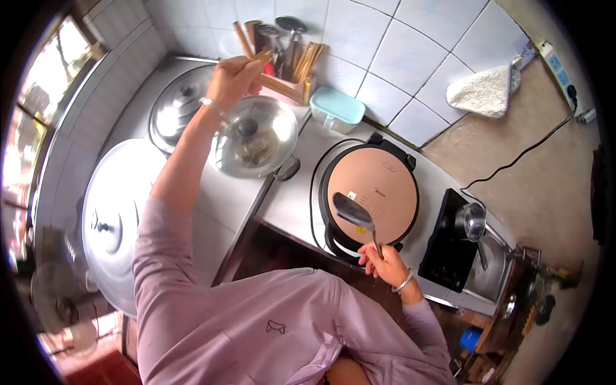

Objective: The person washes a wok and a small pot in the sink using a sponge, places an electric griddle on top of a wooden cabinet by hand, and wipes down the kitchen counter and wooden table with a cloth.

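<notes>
My left hand [234, 80] reaches to the utensil holder [294, 95] against the tiled wall. Its fingers are closed around something brown and thin that I cannot make out. Wooden chopsticks [310, 61] and a black ladle [290, 25] stand in the holder. Lower down, my right hand [385, 264] grips the handle of a metal spatula [352, 210], whose broad end is over the round electric pan [378, 186]. That pan has a closed, copper-coloured lid. Just below my left hand is a pan with a glass lid [256, 144].
A large lidded pot [122, 218] and another lidded pan [183, 102] are on the left. A light-blue-lidded box [337, 108] sits behind the electric pan. On the right are a black cooktop [444, 247], a small metal pot [473, 221], a sink [491, 273] and a black cord [526, 154].
</notes>
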Tool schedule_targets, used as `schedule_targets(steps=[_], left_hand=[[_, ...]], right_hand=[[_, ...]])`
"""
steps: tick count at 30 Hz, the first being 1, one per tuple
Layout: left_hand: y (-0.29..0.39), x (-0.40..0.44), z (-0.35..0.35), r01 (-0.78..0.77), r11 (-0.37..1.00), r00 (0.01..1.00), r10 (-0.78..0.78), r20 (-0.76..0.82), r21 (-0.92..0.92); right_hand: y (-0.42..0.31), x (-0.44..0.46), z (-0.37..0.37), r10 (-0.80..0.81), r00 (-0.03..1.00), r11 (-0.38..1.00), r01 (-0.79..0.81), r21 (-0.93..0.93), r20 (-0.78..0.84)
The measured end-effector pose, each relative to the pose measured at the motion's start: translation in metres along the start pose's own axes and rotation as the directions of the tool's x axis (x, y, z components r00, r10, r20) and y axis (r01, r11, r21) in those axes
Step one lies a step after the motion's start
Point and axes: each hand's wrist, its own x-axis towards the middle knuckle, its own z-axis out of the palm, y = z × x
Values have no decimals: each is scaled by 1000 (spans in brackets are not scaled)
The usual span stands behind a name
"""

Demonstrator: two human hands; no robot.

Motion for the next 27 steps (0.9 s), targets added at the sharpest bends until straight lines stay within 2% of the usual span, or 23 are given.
schedule_targets(steps=[2, 3, 5, 9, 12, 13, 15, 17, 19, 20, 21, 23, 25, 27], left_hand=[[-9, 14, 33, 28, 995, 997, -35, 65, 97], [-11, 99, 18, -100, 966, 993, 84, 77, 239], [-45, 132, 34, -206, 858, 977, 209, 47, 471], [-71, 196, 46, -11, 882, 995, -37, 92, 472], [-77, 228, 65, 39, 872, 995, -80, 63, 488], [-76, 237, 72, 30, 875, 994, -76, 76, 483], [-72, 250, 86, -39, 801, 989, -57, 140, 597], [-64, 252, 92, -43, 812, 980, -79, 183, 582], [-60, 248, 94, -14, 805, 943, -187, 276, 593], [-77, 248, 100, -53, 786, 936, -175, 305, 615], [-99, 247, 106, -149, 753, 965, -30, 259, 641], [-119, 235, 111, 74, 774, 910, -310, 275, 628], [-141, 214, 117, 54, 796, 915, -281, 289, 602], [-224, 230, 134, 61, 857, 915, -253, 316, 512]], right_hand=[[10, -39, 5, 119, 989, 991, -113, 70, -89], [-11, 23, 14, 39, 992, 993, -25, 114, -120], [-11, -1, 18, 123, 966, 980, -82, 181, -227], [-4, -23, 28, 194, 910, 958, -94, 272, -366], [-6, -21, 30, 229, 867, 946, -91, 310, -443], [-14, -19, 31, 244, 854, 944, -101, 313, -460], [-23, -13, 32, 274, 833, 937, -120, 327, -481], [-30, -4, 31, 224, 865, 947, -84, 311, -449], [-34, 1, 31, 205, 865, 952, -68, 297, -459], [-37, 2, 30, 186, 868, 959, -59, 277, -461], [-41, 5, 28, 186, 866, 961, -61, 271, -464], [-49, 11, 25, 203, 881, 959, -92, 267, -427], [-61, 24, 24, 173, 892, 962, -61, 267, -418], [-72, 40, 18, 130, 903, 965, -21, 261, -410]])
